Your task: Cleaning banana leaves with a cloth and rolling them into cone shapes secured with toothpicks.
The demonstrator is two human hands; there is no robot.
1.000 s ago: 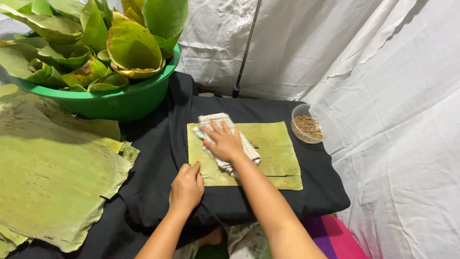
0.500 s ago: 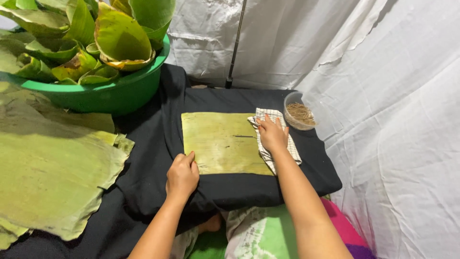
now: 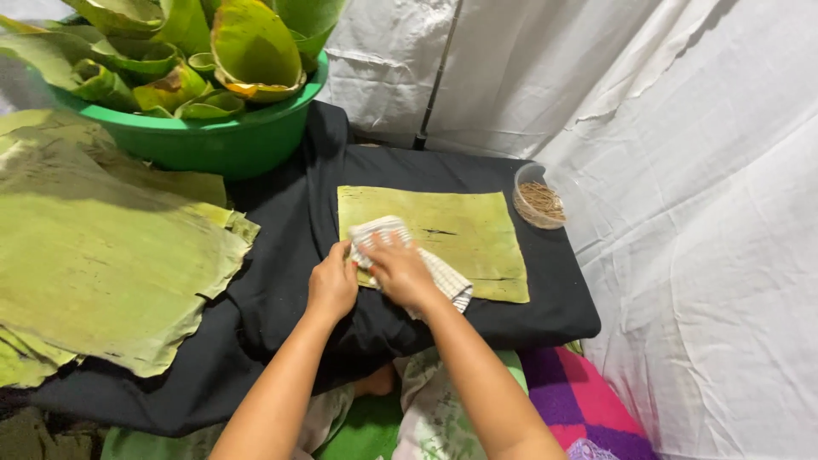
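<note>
Cloth (image 3: 443, 277) under flat spread right hand (image 3: 399, 268) at leaf (image 3: 452, 230) left edge (near side); left hand (image 3: 332, 285) curled, pressing the edge.

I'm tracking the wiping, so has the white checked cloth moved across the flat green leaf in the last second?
Yes. The white checked cloth under the right hand now lies at the flat green leaf's near-left corner, away from the small clear bowl.

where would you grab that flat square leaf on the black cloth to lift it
Take the square leaf by its far right corner or right edge, coming from the right, beside the small clear bowl. It lies flat, so a pinch grip under a thin free edge likely works best. The near left part is covered by the checked cloth under the right hand, with the left hand alongside.
</note>
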